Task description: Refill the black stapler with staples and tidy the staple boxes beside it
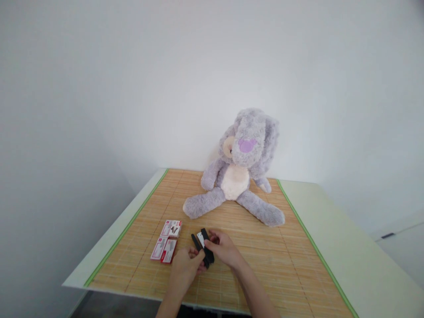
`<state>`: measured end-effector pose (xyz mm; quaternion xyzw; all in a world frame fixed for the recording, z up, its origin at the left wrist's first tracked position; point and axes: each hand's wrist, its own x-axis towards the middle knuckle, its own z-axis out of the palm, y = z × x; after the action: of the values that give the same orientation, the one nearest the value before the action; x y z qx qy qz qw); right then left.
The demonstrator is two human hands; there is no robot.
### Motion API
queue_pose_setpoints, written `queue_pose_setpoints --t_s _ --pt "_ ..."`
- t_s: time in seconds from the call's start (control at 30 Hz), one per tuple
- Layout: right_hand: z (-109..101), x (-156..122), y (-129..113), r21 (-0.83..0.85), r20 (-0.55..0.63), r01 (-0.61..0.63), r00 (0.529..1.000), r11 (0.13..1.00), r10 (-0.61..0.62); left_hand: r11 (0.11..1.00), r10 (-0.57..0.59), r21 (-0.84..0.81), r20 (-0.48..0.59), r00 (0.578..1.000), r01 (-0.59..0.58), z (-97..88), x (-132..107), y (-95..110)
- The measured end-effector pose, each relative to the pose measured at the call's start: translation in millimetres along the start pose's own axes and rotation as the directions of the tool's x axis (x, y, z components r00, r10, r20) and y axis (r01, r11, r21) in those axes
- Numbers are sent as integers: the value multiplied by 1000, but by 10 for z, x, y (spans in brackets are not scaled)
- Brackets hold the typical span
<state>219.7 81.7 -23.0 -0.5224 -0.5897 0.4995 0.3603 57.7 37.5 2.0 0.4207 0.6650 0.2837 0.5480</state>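
Observation:
A black stapler [210, 255] is held between my two hands near the front of the bamboo mat. Its halves are spread apart, and a pale strip shows between them. From the left, my left hand [189, 261] pinches the lower part of the stapler with thumb and fingers. My right hand [222, 248] grips its other side, the thumb lying across the black body. Left of my hands are several red and white boxes [168, 251], set close together, with small printed pictures on them. The inner fingertips of both hands are partly hidden.
A large grey plush rabbit [235, 183] sits against the white wall at the back, its legs spread on the bamboo mat [265, 265]. The mat has green edging and covers the middle of a pale table [311, 198]. The table's front edge is close to my forearms.

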Motion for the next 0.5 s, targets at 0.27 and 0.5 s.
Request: queue_pose_setpoints --t_s 0.27,0.5 --pt "-143 105 -81 -7 44 13 999 1000 -12 993 -64 -93 144 988 78 164 10 24" --pt "-200 -19 -196 -50 43 114 993 992 -112 998 8 -67 147 989 2 270 -78 51"
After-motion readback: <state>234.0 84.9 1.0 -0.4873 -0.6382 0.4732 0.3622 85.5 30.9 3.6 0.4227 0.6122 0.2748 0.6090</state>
